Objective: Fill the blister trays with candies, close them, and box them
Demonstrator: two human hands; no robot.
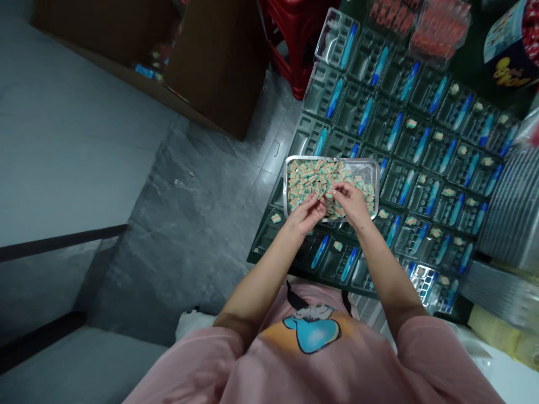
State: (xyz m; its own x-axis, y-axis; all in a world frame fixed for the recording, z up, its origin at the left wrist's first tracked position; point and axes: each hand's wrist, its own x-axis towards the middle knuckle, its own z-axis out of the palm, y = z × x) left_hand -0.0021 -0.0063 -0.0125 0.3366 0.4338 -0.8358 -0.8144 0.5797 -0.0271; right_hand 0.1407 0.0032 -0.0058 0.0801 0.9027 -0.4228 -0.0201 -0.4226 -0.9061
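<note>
A shallow metal tray [374, 168] is heaped with small striped pieces [307, 174] in green, orange and cream. Over its near side, my left hand [309, 214] has its fingers drawn together around what looks like one of these pieces. Close beside it, my right hand [351, 203] pinches thumb and fingers together; what lies between the tips is too small to make out. Under and around the metal tray stand rows of clear plastic trays [381, 126], each with a blue pen-like stick [393, 132]. Several also hold a striped piece [411, 123].
The plastic trays cover a dark green table [256, 255]. Stacked clear trays [511, 213] rise at the right. Packs of red pieces [440, 31] and a printed tub [509, 50] sit at the back. A red stool [295, 39] and a cardboard box [214, 67] stand beyond the table.
</note>
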